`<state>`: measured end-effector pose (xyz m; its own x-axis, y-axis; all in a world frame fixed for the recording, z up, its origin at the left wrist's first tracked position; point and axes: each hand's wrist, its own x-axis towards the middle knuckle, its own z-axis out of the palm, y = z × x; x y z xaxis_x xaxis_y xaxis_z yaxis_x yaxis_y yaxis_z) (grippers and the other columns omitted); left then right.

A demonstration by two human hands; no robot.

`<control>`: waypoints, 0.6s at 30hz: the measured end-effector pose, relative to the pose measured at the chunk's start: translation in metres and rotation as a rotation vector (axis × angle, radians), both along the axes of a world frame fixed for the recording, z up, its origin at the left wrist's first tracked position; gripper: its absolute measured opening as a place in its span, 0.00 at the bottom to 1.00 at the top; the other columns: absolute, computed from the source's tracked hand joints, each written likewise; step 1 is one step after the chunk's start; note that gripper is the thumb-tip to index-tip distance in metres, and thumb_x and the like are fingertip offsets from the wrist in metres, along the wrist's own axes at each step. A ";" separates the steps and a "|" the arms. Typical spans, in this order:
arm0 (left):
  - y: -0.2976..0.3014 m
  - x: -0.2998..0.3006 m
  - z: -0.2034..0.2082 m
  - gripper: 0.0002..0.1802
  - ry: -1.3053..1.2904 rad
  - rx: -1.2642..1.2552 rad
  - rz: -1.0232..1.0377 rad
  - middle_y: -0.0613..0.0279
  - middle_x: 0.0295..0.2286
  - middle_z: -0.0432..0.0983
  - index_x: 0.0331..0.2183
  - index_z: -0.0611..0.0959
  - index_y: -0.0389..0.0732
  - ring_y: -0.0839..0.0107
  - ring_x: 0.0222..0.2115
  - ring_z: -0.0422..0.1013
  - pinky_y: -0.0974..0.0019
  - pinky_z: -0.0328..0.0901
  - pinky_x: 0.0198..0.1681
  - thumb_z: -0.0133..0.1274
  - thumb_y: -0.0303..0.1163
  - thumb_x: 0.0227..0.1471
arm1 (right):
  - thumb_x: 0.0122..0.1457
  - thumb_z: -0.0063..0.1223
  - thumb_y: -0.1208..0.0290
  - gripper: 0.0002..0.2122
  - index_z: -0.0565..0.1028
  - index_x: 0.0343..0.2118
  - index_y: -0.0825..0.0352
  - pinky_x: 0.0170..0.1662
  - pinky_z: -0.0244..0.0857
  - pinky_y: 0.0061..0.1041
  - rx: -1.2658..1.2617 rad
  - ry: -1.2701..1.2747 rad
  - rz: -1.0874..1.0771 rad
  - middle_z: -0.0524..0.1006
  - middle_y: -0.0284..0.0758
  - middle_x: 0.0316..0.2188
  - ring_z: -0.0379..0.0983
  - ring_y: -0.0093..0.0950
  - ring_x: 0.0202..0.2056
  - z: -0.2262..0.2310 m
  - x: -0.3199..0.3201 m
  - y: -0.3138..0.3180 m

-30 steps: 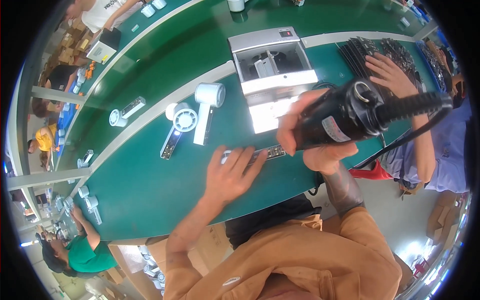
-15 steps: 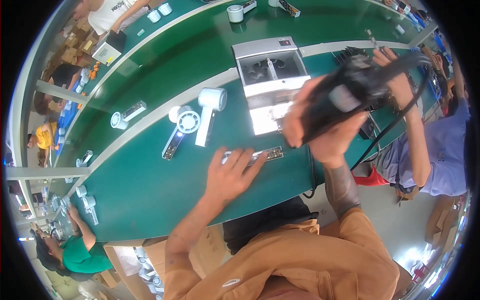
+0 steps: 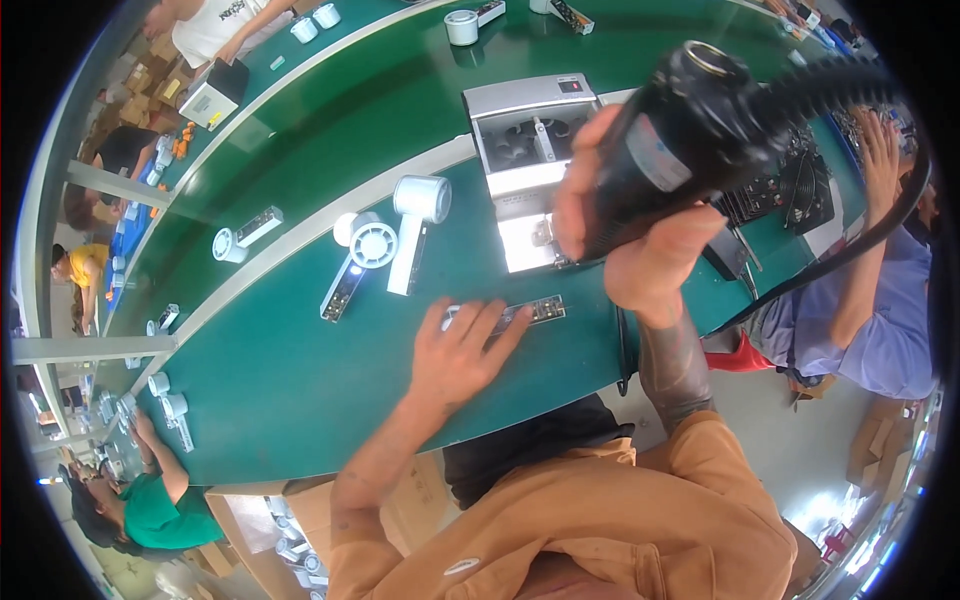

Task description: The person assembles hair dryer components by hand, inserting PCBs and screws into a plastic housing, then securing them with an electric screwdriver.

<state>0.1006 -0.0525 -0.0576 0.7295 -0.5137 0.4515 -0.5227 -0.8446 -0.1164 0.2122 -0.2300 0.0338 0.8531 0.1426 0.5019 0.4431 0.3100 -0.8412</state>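
Note:
My right hand (image 3: 645, 250) grips a black powered screwdriver (image 3: 655, 150) with a ribbed hose and a cable. The tool is raised over the bench, tilted; its working tip is hidden. My left hand (image 3: 462, 350) lies across a white handheld fan's opened handle (image 3: 540, 310), fingers curled over it, holding it on the green bench; circuit parts show at its right end. Beyond the left hand stand a white fan (image 3: 374, 246) with its handle open and another white fan (image 3: 420, 200). A silver screw feeder (image 3: 540, 175) with a lit front sits in front of me.
A green conveyor belt (image 3: 330, 120) curves past behind a pale rail, carrying several fan units. Black parts (image 3: 790, 190) lie at the right, near a co-worker in a purple shirt (image 3: 870, 320). A cardboard box (image 3: 390, 510) holding fan parts stands below the bench edge.
My right hand has lifted the screwdriver slightly and tilted it more upright. The left hand stays on the fan handle. The co-worker's arm at the right has pulled away, and the belt items shifted slightly left.

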 end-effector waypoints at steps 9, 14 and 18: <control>-0.009 -0.005 -0.002 0.19 0.011 -0.014 0.091 0.64 0.37 0.76 0.44 0.85 0.48 0.69 0.36 0.71 0.59 0.65 0.42 0.59 0.32 0.45 | 0.48 0.34 0.18 0.50 0.63 0.49 0.72 0.16 0.59 0.21 0.031 0.171 0.259 0.69 0.34 0.14 0.64 0.23 0.13 -0.022 -0.015 -0.016; -0.007 -0.004 -0.002 0.21 0.024 -0.007 0.090 0.63 0.39 0.76 0.45 0.84 0.47 0.68 0.38 0.71 0.57 0.65 0.43 0.55 0.32 0.45 | 0.48 0.32 0.18 0.50 0.63 0.48 0.72 0.17 0.58 0.20 0.032 0.153 0.223 0.69 0.34 0.13 0.63 0.22 0.13 -0.024 -0.012 -0.011; -0.009 -0.003 -0.001 0.21 0.024 -0.011 0.087 0.62 0.38 0.76 0.45 0.84 0.47 0.68 0.38 0.71 0.57 0.65 0.43 0.55 0.32 0.46 | 0.49 0.30 0.18 0.50 0.63 0.48 0.72 0.17 0.56 0.19 0.004 0.176 0.203 0.69 0.33 0.13 0.62 0.21 0.12 -0.025 -0.011 -0.009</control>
<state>0.0974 -0.0616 -0.0591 0.7816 -0.4431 0.4390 -0.4501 -0.8879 -0.0950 0.2009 -0.2391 0.0090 0.8813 0.3184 0.3492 0.2183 0.3810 -0.8984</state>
